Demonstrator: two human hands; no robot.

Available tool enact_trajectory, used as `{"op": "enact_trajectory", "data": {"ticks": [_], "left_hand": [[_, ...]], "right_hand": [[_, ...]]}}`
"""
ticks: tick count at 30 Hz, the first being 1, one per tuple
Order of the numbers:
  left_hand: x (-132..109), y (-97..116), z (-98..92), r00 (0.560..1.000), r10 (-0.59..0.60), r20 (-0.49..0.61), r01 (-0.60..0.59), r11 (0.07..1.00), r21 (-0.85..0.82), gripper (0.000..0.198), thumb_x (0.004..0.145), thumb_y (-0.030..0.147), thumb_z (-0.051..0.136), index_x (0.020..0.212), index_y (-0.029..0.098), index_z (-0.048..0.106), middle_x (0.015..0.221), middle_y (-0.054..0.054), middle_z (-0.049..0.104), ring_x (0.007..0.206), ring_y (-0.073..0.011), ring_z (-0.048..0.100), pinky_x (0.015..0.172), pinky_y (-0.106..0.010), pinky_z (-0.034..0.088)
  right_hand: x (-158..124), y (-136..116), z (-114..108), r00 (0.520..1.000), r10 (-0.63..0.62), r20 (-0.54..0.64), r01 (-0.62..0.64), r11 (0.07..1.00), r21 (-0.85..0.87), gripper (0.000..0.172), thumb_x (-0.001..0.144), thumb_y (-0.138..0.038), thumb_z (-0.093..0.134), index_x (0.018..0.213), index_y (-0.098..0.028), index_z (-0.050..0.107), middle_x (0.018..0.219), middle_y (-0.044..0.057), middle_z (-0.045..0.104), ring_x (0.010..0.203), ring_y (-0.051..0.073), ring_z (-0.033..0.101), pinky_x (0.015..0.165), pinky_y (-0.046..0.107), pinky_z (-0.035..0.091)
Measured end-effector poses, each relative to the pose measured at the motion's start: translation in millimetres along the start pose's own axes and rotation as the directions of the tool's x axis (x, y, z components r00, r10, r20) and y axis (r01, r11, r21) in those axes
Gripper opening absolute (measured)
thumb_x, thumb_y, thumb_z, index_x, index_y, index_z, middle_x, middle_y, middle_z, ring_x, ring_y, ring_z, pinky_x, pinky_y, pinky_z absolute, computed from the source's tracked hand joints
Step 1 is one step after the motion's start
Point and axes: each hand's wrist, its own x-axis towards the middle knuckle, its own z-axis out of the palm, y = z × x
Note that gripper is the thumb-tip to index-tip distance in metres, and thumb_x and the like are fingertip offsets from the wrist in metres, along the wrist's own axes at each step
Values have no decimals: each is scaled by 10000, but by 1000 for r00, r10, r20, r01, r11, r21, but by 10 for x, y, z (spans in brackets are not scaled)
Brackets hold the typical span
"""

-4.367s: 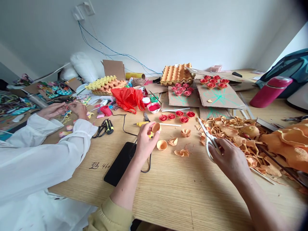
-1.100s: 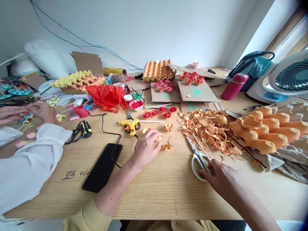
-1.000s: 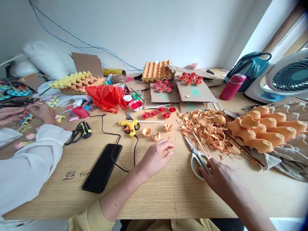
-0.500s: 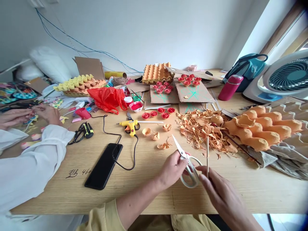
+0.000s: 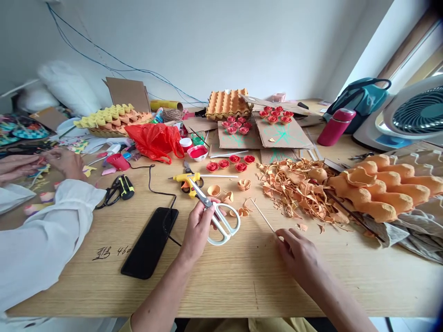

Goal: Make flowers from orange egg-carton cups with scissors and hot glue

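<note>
My left hand (image 5: 199,226) is closed around the blades' base of a pair of white-handled scissors (image 5: 226,236), whose tips point up and left near the yellow glue gun (image 5: 185,178). A thin wooden stick (image 5: 263,216) is pinched in my right hand (image 5: 296,251), slanting up and left just above or on the table. Between and beyond my hands lie pieces cut from egg carton: an orange cup (image 5: 213,190), a layered cup (image 5: 244,185), a folded piece (image 5: 227,197) and a petal-shaped piece (image 5: 243,211), partly behind the scissor handles.
Carton scraps (image 5: 297,184) and an orange egg tray (image 5: 384,189) lie to the right. A phone (image 5: 148,244) lies left. Red-painted flowers (image 5: 240,167) and a bowl of red paint (image 5: 197,152) stand farther back. At far left a person's hands (image 5: 64,161) work.
My left hand has carried the scissors leftward, away from my right hand. My right hand has lowered and tipped the stick from upright to slanting left.
</note>
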Motion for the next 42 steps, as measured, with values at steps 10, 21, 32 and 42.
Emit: {"op": "enact_trajectory", "data": {"ticks": [10, 21, 32, 42], "left_hand": [[-33, -3, 1, 999, -33, 19, 32, 999, 33, 261, 897, 426, 574, 995, 188, 614, 782, -26, 698, 724, -163, 638, 578, -214, 480], [-49, -29, 19, 998, -39, 45, 38, 999, 27, 245, 917, 397, 556, 1019, 179, 601, 789, -21, 699, 670, -133, 613, 564, -197, 451], [-75, -26, 38, 994, -74, 80, 69, 995, 68, 266, 909, 411, 549, 1019, 172, 584, 776, -25, 698, 630, -127, 575, 530, -201, 420], [-105, 9, 97, 969, -160, 186, 149, 986, 68, 302, 905, 448, 554, 1007, 165, 586, 738, -23, 673, 600, -118, 547, 514, -199, 393]], "right_hand": [[189, -95, 80, 991, -28, 129, 38, 996, -82, 289, 1003, -187, 355, 1074, -203, 634, 968, 98, 711, 835, 223, 708, 699, 302, 489], [199, 158, -28, 991, 47, -128, -71, 980, -184, 195, 963, -211, 417, 1009, -190, 605, 954, 105, 705, 656, 194, 632, 560, 289, 415], [681, 571, -332, 985, 72, -158, -115, 952, -283, 195, 924, -228, 436, 900, -194, 626, 819, 82, 672, 622, 186, 601, 546, 282, 371], [255, 644, -832, 980, 159, -123, -163, 986, -23, 307, 885, -504, 525, 942, -235, 660, 540, -30, 593, 399, 140, 482, 405, 246, 351]]}}
